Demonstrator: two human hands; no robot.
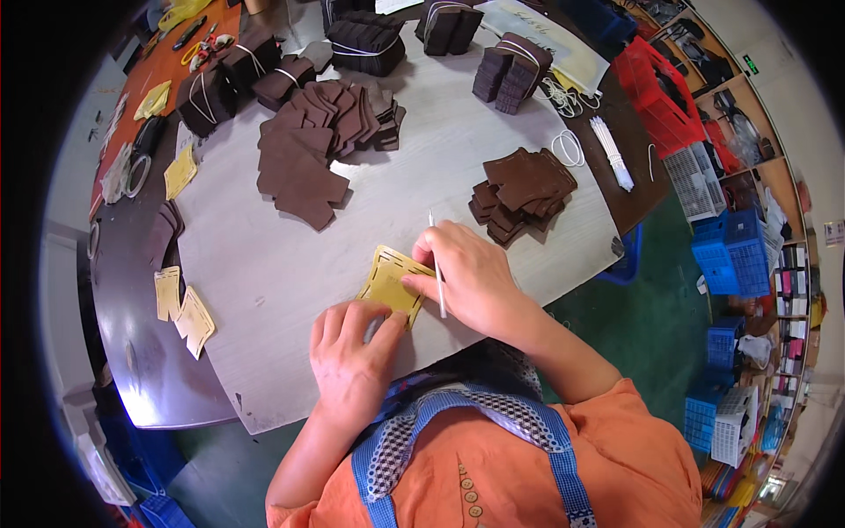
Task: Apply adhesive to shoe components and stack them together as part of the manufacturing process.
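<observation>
A flat yellow template [387,283] with slots along its edges lies near the front of the grey board, tilted to my view. My left hand [354,356] has curled fingers and presses on its near left edge, holding it down. A slim white marking pen [437,282] is gripped in my right hand [471,275], its tip pointing up and away from the board. The right thumb touches the template's right side. Whether a leather piece lies beneath the template I cannot tell. Ahead of my hands is a fanned pile of brown leather pieces [304,176]; a smaller pile [524,189] sits to the right.
Tied bundles of dark pieces [365,44] line the board's far side. More yellow templates [194,321] rest at the left edge. A bundle of white pens [611,151] and white cord [568,97] are at the far right. Red crates [656,92] and blue crates [735,251] stand beyond.
</observation>
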